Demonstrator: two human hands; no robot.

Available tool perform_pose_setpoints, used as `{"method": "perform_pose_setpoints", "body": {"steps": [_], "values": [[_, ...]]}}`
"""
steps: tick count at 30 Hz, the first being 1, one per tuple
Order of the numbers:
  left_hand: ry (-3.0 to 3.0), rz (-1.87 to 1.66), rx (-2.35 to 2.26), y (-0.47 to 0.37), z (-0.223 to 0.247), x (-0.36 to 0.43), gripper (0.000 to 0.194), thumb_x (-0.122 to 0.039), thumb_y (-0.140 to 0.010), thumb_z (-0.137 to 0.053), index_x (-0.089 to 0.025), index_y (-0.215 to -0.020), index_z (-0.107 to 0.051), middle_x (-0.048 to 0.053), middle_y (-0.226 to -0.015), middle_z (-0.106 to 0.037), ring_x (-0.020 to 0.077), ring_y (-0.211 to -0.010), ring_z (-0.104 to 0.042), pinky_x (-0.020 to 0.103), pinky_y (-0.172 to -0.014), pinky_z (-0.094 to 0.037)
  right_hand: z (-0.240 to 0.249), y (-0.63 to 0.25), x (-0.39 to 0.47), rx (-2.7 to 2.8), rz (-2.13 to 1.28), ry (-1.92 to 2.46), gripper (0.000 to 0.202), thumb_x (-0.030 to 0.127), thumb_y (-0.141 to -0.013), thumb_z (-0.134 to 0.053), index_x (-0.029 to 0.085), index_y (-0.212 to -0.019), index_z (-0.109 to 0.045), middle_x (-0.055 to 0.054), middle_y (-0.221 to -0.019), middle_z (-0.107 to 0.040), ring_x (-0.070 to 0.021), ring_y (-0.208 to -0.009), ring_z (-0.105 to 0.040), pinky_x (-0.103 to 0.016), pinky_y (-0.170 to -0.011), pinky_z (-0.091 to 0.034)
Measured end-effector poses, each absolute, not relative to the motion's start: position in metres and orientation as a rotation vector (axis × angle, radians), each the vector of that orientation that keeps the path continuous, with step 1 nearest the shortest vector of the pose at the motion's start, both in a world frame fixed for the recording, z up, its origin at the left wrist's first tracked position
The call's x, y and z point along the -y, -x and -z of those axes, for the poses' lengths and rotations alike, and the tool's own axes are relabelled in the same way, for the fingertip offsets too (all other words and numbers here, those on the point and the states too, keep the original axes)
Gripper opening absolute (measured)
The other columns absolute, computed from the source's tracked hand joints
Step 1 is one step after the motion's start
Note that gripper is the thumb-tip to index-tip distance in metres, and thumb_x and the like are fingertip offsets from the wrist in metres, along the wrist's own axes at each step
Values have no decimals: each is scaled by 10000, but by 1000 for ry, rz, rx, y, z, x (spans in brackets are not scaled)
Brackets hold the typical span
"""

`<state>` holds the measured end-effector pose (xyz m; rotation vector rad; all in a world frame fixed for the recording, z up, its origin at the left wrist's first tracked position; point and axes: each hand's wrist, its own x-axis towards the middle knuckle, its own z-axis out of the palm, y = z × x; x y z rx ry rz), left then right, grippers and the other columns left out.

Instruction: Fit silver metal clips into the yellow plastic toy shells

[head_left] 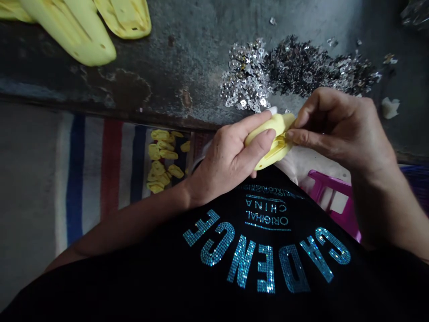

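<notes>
In my left hand (231, 154) is a yellow plastic shell (268, 154), gripped with the thumb across its hollow inner side. The shell is held above my lap, close to the table's edge. My right hand (335, 125) pinches thumb and forefinger together at the shell's right end. Whatever sits between those fingertips is too small or hidden to make out. Just beyond my hands lies a pile of small shiny metal pieces (246, 74), and a heap of darker metal pieces (301, 65) adjoins it on the right.
More yellow shells (77, 36) lie at the table's (187, 67) far left. Below, several yellow pieces (161, 156) rest on a striped sheet (110, 156). A purple plastic stool (335, 201) stands under my right forearm. A whitish scrap (390, 108) lies on the table at right.
</notes>
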<state>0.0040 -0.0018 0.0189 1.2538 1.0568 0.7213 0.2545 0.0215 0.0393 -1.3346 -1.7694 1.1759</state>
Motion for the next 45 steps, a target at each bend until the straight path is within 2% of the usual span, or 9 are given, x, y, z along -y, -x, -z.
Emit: {"method": "perform_pose_setpoints", "body": {"steps": [4,9,13,15,18,22,32,39,45], "values": [[-1237,-704,-1059,-3,-18,1,608,-611,-1123,-691,-206,-1573,-745,38,-947,-828,126,-559,-667,245,-497,-554,-35,-251,-18,1680,-1171,1341,426,524,-859,-1024,235,-868,-711,32,-826,-740,-130,-699,-677,-252,-597,-547],[-1136,-720,-1027,-2,-17,-3,509,-568,-1133,-692,-222,-1491,-799,41,-972,-826,114,-551,-665,227,-478,-533,-28,-250,-5,1555,-1119,1276,330,374,-872,-1035,249,-886,-730,38,-826,-773,-119,-644,-674,-261,-580,-557],[-1090,-710,-999,-2,-15,-3,541,-592,-1128,-695,-206,-1497,-786,58,-1002,-823,111,-538,-674,228,-453,-520,-17,-254,4,1547,-938,1315,239,382,-907,-998,295,-1005,-798,-9,-1033,-822,-194,-900,-765,-354,-784,-671],[-1097,-719,-995,-3,-15,-1,598,-610,-1122,-698,-209,-1563,-741,74,-1087,-842,112,-561,-686,231,-465,-548,-12,-257,5,1574,-921,1355,317,439,-882,-1015,331,-1111,-823,-19,-1157,-814,-230,-1032,-769,-390,-847,-690],[-1153,-732,-985,-5,-15,6,642,-611,-1115,-708,-243,-1640,-677,81,-1243,-846,143,-681,-740,247,-530,-620,-5,-258,2,1553,-1043,1339,505,543,-791,-1066,345,-1183,-816,-28,-1211,-812,-254,-1061,-772,-383,-800,-696],[-1267,-689,-949,-4,-18,16,676,-556,-1118,-721,-286,-1722,-584,72,-1297,-827,192,-828,-789,314,-709,-702,-2,-257,-1,1514,-1117,1297,565,581,-771,-1066,334,-1201,-795,-29,-1215,-820,-246,-1058,-775,-345,-758,-680],[-1371,-529,-828,-3,-29,13,864,-415,-1006,-877,-319,-1774,-492,55,-1161,-822,259,-947,-811,395,-885,-690,9,-256,10,1461,-1094,1217,585,568,-766,-1057,336,-1228,-784,-37,-1257,-804,-263,-1117,-779,-387,-850,-694],[-1193,-489,-792,-7,-25,8,850,-395,-1020,-853,-342,-1771,-461,64,-1199,-815,227,-894,-805,379,-847,-712,16,-260,8,1377,-1223,1164,586,558,-774,-1057,315,-1233,-786,-30,-1240,-801,-239,-1125,-774,-333,-820,-666],[-1421,-493,-766,-1,-13,8,960,-380,-989,-910,-390,-1818,-427,50,-1230,-828,281,-1121,-810,431,-1048,-683,17,-255,15,1512,-964,1198,475,415,-875,-963,353,-1300,-760,-27,-1280,-762,-245,-1126,-745,-364,-834,-655]]}}
